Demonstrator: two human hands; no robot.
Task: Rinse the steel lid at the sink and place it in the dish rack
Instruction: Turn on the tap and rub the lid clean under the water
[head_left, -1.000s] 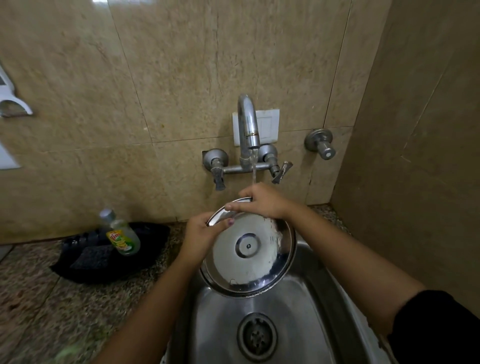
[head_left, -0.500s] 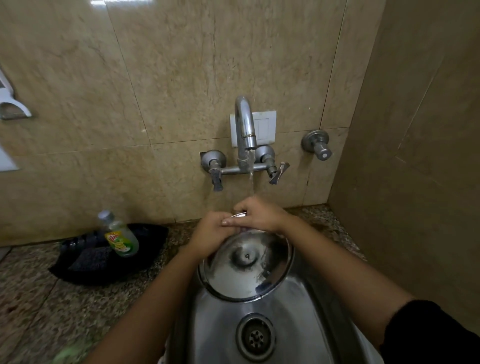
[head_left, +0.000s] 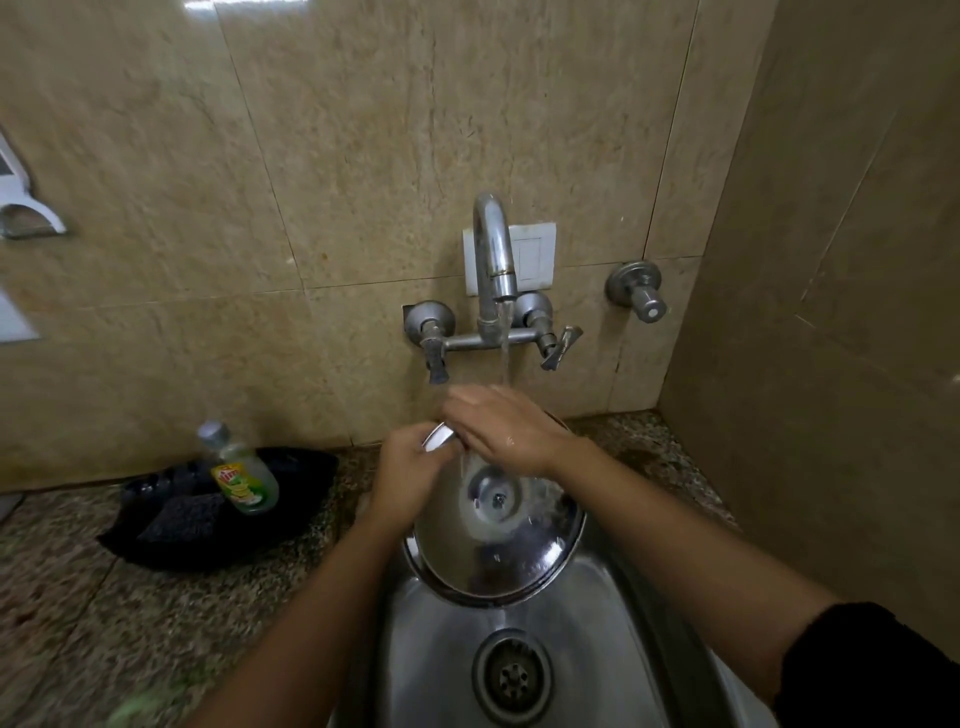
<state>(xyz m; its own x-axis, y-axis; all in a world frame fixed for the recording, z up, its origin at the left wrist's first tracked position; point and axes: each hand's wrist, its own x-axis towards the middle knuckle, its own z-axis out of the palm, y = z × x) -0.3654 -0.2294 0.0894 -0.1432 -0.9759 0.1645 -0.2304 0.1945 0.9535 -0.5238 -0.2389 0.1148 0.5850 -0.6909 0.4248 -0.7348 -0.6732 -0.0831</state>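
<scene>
Bottle (head_left: 241, 475): a green soap bottle is seen upright in a dark tray (head_left: 171, 535) on the counter, left of the sink and well apart from the hands.
Left hand (head_left: 410, 475): the lid's upper left rim is pinched between thumb and curled fingers.
Lid (head_left: 493, 545): it is held tilted over the sink (head_left: 441, 649), its knob side turned toward the camera, wet and streaked with running water.
Tap (head_left: 493, 260): it is open; a thin stream falls onto the right hand and the lid's top edge.
Right hand (head_left: 506, 428): it is laid flat across the lid's upper part with fingers together, pressed on the steel rather than closed round it; rubbing is judged likely.
Progress: rinsing is judged to be under way and not finished.
Left to do: the lid is to be drained and carried to the rack, which is not in view.
</scene>
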